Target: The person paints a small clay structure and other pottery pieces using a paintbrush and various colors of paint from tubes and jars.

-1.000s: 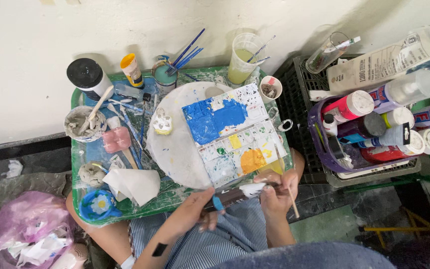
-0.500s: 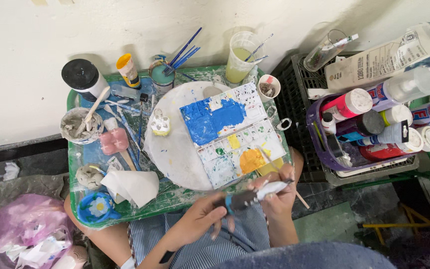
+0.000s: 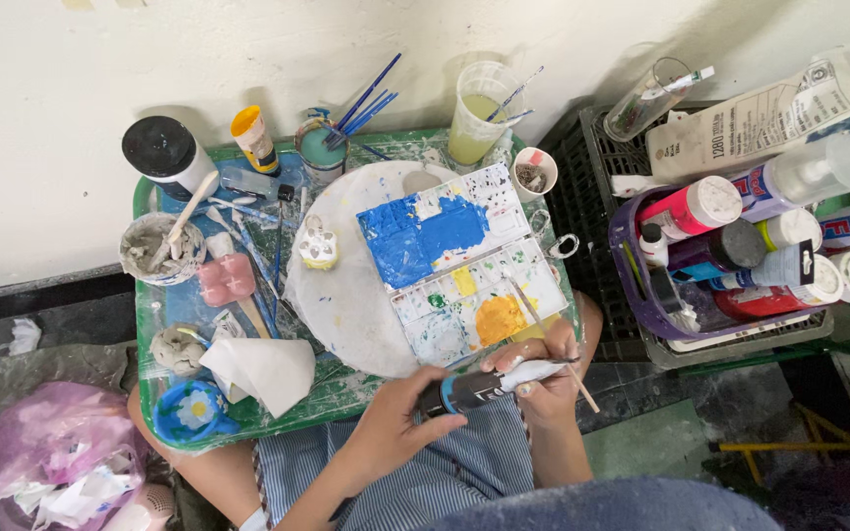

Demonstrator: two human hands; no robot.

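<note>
My left hand (image 3: 393, 421) grips the dark body of a paint tube (image 3: 472, 389) just below the near edge of the green tray table (image 3: 146, 324). My right hand (image 3: 546, 382) pinches the tube's white end and also holds a thin brush (image 3: 535, 315), whose tip lies over the palette. The white palette (image 3: 464, 265) lies on a round white board (image 3: 346, 305) and carries blue, yellow and orange paint. Both hands hover over my striped lap.
The tray holds a black-lidded jar (image 3: 162, 150), a cup of brushes (image 3: 324, 147), a cup of greenish water (image 3: 474, 116), a pink mould (image 3: 225, 279), a folded paper (image 3: 266, 372) and a blue dish (image 3: 191, 411). A purple basket of paint bottles (image 3: 641, 295) sits right.
Both hands keep hold of the tube. They have shifted only slightly near the tray's front edge, and the view has drifted a little.
</note>
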